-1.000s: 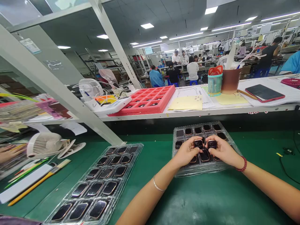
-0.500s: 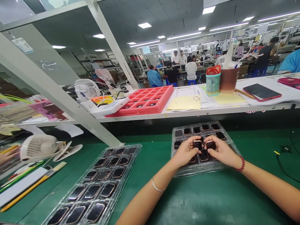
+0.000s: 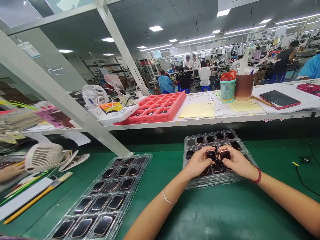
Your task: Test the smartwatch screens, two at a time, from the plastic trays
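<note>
My left hand and my right hand hang close together over a clear plastic blister tray on the green mat. Each hand pinches a small square smartwatch body with a dark face and rose-gold edge, the left one and the right one. Rows of similar watch bodies sit in the tray's pockets, and my hands hide the middle ones. A second clear tray of larger dark-faced units lies to my left.
A white desk fan, a ruler and pens lie at the left, where a co-worker's hand shows. On the shelf ahead are a red foam tray, papers, cups and a tablet in a red case. Cables lie at the right.
My view has shifted very slightly. Both hands stay over the same tray, pinching the same two watch bodies.
</note>
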A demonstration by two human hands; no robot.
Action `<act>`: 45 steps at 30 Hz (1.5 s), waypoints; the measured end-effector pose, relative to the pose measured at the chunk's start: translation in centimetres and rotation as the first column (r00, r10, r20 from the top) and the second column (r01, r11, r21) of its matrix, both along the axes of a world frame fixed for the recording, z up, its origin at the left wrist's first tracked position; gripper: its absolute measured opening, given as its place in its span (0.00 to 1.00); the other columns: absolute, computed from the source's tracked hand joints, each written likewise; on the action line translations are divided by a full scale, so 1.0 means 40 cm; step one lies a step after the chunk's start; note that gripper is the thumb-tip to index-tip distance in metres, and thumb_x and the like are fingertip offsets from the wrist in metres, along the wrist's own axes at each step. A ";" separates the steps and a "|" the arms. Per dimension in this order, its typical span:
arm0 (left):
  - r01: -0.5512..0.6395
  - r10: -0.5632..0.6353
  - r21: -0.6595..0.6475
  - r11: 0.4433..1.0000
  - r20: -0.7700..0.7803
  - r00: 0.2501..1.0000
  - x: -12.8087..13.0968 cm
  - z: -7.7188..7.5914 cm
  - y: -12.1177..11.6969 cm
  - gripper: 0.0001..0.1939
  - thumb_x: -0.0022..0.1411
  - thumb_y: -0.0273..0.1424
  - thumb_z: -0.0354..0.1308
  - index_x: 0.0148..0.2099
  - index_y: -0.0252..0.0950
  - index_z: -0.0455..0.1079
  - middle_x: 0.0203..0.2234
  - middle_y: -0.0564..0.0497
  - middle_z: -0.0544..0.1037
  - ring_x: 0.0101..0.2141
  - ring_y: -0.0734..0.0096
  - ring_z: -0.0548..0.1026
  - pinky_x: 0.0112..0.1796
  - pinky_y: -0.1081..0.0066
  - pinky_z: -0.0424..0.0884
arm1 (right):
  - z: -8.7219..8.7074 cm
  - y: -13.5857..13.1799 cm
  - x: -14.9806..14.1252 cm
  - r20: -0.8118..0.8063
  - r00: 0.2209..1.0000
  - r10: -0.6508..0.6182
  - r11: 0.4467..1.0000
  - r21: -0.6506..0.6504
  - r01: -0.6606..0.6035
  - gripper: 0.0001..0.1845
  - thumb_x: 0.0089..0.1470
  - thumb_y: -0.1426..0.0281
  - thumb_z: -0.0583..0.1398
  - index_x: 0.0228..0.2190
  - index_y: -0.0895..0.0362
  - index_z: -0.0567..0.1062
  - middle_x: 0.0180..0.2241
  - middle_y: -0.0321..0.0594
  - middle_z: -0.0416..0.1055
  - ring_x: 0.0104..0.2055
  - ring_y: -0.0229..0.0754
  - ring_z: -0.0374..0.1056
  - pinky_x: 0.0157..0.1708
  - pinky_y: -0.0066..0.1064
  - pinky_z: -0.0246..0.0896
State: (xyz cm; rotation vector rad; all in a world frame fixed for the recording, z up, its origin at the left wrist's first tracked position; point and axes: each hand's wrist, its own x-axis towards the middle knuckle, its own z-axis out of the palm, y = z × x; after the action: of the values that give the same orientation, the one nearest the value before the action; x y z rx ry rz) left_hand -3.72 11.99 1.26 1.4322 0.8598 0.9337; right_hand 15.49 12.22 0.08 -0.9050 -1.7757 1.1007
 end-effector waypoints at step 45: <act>-0.001 0.003 0.059 0.998 -0.038 0.999 -0.009 -0.014 0.004 0.20 0.52 0.26 0.59 0.49 0.35 0.65 0.37 0.46 0.76 0.35 0.68 0.75 0.36 0.71 0.69 | 0.012 -0.009 -0.002 0.041 0.999 0.032 0.999 -0.020 -0.031 0.11 0.51 0.76 0.54 0.38 0.54 0.67 0.33 0.36 0.70 0.27 0.36 0.66 0.24 0.26 0.61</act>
State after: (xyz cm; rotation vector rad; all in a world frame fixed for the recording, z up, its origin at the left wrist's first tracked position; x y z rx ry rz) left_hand -4.10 12.16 0.68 1.5046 0.8682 0.9428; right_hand 15.42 11.85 0.58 -0.9203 -1.8217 1.1279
